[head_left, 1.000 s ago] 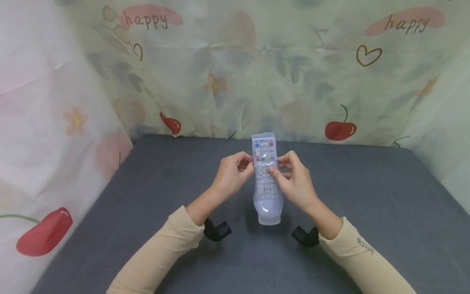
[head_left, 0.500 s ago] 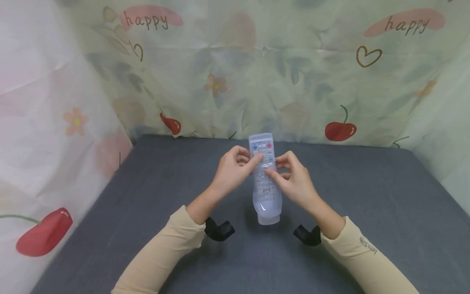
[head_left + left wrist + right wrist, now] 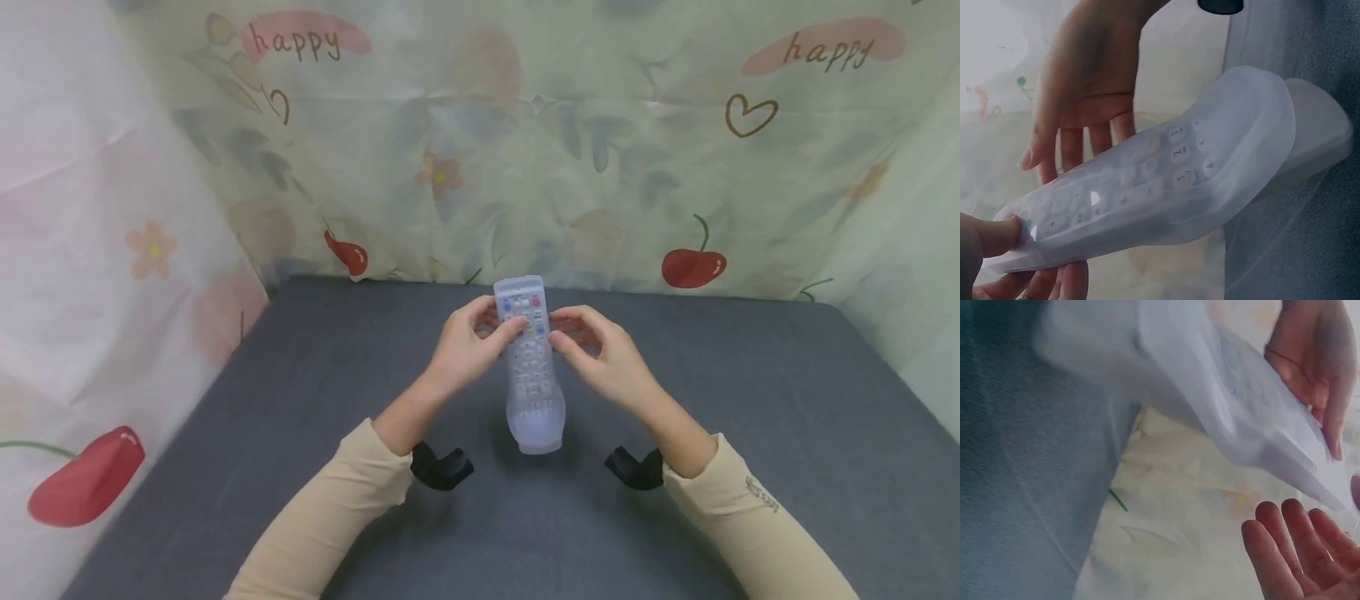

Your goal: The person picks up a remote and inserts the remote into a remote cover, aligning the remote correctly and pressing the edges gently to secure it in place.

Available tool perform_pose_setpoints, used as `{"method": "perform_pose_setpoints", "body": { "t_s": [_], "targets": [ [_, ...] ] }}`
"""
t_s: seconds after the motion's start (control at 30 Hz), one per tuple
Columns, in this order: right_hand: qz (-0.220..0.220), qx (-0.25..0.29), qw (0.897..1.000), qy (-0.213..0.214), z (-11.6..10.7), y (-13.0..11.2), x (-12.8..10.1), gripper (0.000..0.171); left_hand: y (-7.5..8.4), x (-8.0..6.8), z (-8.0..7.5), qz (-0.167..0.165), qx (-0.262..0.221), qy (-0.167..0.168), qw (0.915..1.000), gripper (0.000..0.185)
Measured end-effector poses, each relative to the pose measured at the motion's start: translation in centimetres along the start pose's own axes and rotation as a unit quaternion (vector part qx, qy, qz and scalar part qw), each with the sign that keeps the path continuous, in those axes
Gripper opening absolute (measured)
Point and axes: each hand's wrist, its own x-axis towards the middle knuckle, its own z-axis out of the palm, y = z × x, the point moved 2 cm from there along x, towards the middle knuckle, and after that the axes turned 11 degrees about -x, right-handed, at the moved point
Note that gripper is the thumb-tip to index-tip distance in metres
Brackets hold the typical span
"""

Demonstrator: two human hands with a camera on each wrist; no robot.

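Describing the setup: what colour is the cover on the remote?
Translucent, milky white: the remote's cover lets the buttons show through. Clearest in the left wrist view.

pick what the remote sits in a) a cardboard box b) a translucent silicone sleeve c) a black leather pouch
b: the grey remote control is wrapped in a translucent whitish silicone sleeve, its buttons showing through, gripped by the left hand.

"happy" printed twice on the backdrop cloth (image 3: 480,150): upper left and upper right of frame. Remote (image 3: 528,367) button labels unreadable.
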Motion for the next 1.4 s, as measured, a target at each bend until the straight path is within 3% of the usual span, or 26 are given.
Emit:
{"method": "perform_pose_setpoints", "body": {
  "t_s": [0.27,0.43,0.63,0.8,0.9,1.07,1.27,1.4],
  "targets": [
    [-0.003,-0.024,0.999,0.028,-0.4,-0.3,0.6,0.023,-0.3,-0.3,0.6,-0.008,0.008,-0.003,0.9999,0.029],
    [-0.033,-0.08,0.995,0.053,-0.4,-0.6,0.4,0.013,-0.7,-0.5,1.0,-0.002,0.001,0.002,1.0,0.029],
    [-0.103,-0.191,0.972,0.088,-0.1,-1.0,0.2,0.008,-1.0,-0.7,1.4,-0.005,-0.018,0.009,0.9998,0.029],
    [-0.14,-0.251,0.951,0.117,0.4,-1.2,0.2,0.01,-1.1,-0.7,1.6,-0.038,-0.057,0.028,0.9973,0.031],
    [-0.152,-0.259,0.946,0.126,0.6,-1.3,0.3,0.012,-1.1,-0.7,1.7,-0.068,-0.091,0.049,0.9923,0.031],
    [-0.156,-0.248,0.948,0.122,0.9,-1.4,0.6,0.012,-1.2,-0.4,1.7,-0.096,-0.12,0.086,0.9843,0.032],
    [-0.171,-0.246,0.947,0.115,1.5,-1.0,0.2,0.014,-1.5,-0.2,1.7,-0.104,-0.132,0.106,0.98,0.031],
    [-0.173,-0.245,0.943,0.142,1.9,-0.6,-0.1,0.01,-1.6,-0.1,1.7,-0.1,-0.14,0.103,0.9796,0.032]
  ]
}}
